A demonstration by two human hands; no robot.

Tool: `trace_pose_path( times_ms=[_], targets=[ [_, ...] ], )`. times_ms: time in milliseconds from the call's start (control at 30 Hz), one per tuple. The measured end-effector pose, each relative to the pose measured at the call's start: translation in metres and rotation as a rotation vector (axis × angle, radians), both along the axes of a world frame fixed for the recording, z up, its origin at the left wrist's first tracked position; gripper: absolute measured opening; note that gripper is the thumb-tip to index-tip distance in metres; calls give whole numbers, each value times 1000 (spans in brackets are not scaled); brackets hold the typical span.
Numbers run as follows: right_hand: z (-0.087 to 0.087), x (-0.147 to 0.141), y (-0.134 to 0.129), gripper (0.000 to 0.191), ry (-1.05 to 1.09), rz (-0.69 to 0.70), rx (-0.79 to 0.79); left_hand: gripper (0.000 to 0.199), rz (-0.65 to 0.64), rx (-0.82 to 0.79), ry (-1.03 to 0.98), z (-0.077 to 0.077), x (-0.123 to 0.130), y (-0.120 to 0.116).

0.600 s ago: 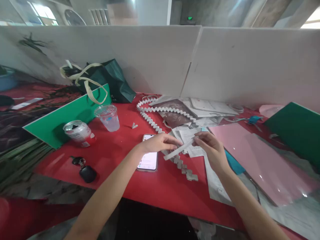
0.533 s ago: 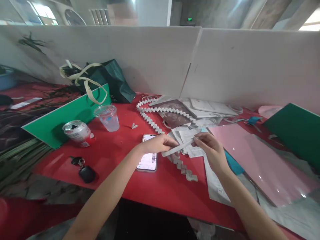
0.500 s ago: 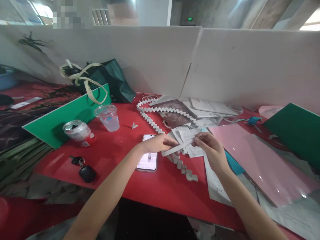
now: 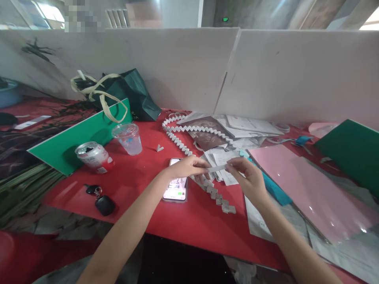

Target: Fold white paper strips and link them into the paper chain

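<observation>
Head view, looking forward and down: both hands meet over the middle of the red bench (image 4: 130, 177). Left hand (image 4: 185, 167) has fingers curled, thumb and fingertips pinched on one end of a grey paper strip (image 4: 217, 168). Right hand (image 4: 247, 175) pinches the other end between thumb and forefinger, remaining fingers loosely bent. Strip runs nearly level between the two hands, held just above the bench. Right below it, a folded zigzag paper chain (image 4: 189, 152) lies on the bench; its near end (image 4: 225, 206) sits toward me, and the chain trails away to a loop near the white partition (image 4: 189, 67). Cannot tell whether the strip joins the chain. Phone (image 4: 175, 189), screen lit, lies flat just under my left wrist. Loose printed papers (image 4: 237, 132) are piled behind the hands. Pink sheet (image 4: 302, 189) lies to the right, with a teal piece (image 4: 274, 189) at its near left edge, close to my right wrist. Left side of the bench: clear plastic cup (image 4: 128, 139), upright; dented drink can (image 4: 94, 157) lying on its side beside it; black key fob (image 4: 102, 203) near the front edge. Green board (image 4: 79, 136) stands on edge behind the can, dark green bag (image 4: 133, 98) beyond it against the partition. Another green board (image 4: 352, 152) at far right.
</observation>
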State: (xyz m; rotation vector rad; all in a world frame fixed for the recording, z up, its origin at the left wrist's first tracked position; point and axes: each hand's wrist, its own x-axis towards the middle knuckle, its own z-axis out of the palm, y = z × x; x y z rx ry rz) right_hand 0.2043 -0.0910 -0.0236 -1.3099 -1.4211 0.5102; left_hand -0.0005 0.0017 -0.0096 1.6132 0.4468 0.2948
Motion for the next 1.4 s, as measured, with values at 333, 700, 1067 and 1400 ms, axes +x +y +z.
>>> trace_pose_path(
  times_ms=[333, 700, 1067, 1400],
  targets=[
    [-5, -13, -5, 10, -360, 102, 7, 33, -8, 132, 54, 5, 5, -7],
    [-4, -4, 0, 11, -279, -50, 65, 25, 5, 134, 101, 13, -7, -3],
    [4, 53, 9, 11, -2, -435, 154, 25, 183, 191, 69, 20, -31, 12],
    [-5, 6, 7, 10, -64, 32, 9, 62, 407, 449, 55, 3, 3, -6]
  ],
)
